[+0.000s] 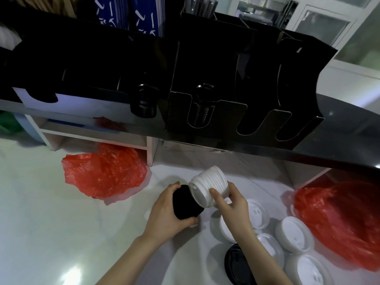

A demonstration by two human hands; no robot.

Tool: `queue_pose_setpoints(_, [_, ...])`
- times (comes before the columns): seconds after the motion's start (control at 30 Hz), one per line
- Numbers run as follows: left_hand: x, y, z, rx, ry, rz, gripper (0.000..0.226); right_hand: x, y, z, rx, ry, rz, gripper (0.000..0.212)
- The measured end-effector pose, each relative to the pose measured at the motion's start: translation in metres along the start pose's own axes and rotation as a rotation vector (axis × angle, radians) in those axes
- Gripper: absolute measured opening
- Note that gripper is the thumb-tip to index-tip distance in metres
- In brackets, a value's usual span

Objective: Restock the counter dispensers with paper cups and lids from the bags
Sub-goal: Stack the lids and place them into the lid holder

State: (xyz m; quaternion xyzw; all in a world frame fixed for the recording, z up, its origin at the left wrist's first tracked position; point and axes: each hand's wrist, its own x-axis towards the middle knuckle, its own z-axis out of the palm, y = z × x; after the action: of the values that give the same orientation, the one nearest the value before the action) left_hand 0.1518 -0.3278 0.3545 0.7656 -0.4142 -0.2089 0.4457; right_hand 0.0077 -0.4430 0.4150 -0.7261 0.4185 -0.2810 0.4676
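Note:
My left hand (167, 212) grips a stack of black lids (185, 204) low over the white floor. My right hand (230, 200) holds a stack of white lids (209, 186), tilted, touching the black stack. Several loose white lids (294, 233) and one black lid (236, 262) lie on the floor below my right arm. Above stands the black counter dispenser (207, 114) with U-shaped slots; two slots hold black lids (200, 108), and the slots at the right look empty.
A red plastic bag (102, 171) lies on the floor at the left, another red bag (339, 219) at the right. A dark counter edge (267, 153) overhangs white shelving (150, 149). Straws and blue packets stand behind the dispenser.

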Motion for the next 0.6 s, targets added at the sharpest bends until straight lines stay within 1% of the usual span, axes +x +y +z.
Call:
queue_pose_setpoints(0.03, [-0.001,0.0,-0.003,0.001,-0.002,0.004,0.108,-0.001,-0.002,0.001,0.009,-0.009,-0.005,0.04])
queue_pose_setpoints(0.1, [-0.001,0.001,-0.01,0.004,-0.014,0.023,0.107,-0.004,-0.008,0.002,0.026,-0.039,-0.023,0.04])
queue_pose_setpoints(0.2, [-0.001,0.006,-0.018,0.02,-0.039,0.034,0.104,-0.01,-0.019,0.01,0.052,-0.065,-0.042,0.019])
queue_pose_setpoints(0.27, [0.001,0.01,-0.022,0.021,-0.026,0.038,0.101,-0.015,-0.025,0.014,0.034,-0.068,-0.052,0.015])
queue_pose_setpoints(0.33, [0.002,0.015,-0.025,-0.006,-0.005,0.039,0.091,-0.02,-0.029,0.017,0.047,-0.079,-0.062,0.012])
queue_pose_setpoints(0.4, [0.002,0.024,-0.03,-0.049,0.016,0.052,0.075,-0.023,-0.034,0.016,0.102,-0.074,-0.067,0.006])
queue_pose_setpoints(0.43, [0.003,0.029,-0.034,-0.072,0.021,0.057,0.07,-0.024,-0.038,0.014,0.141,-0.07,-0.068,0.008])
queue_pose_setpoints(0.5, [0.006,0.041,-0.043,-0.168,-0.009,0.046,0.063,-0.024,-0.048,0.009,0.212,-0.066,-0.069,0.018])
queue_pose_setpoints(0.6, [0.016,0.061,-0.063,-0.421,-0.075,0.043,0.043,-0.023,-0.067,-0.003,0.282,-0.047,-0.061,0.034])
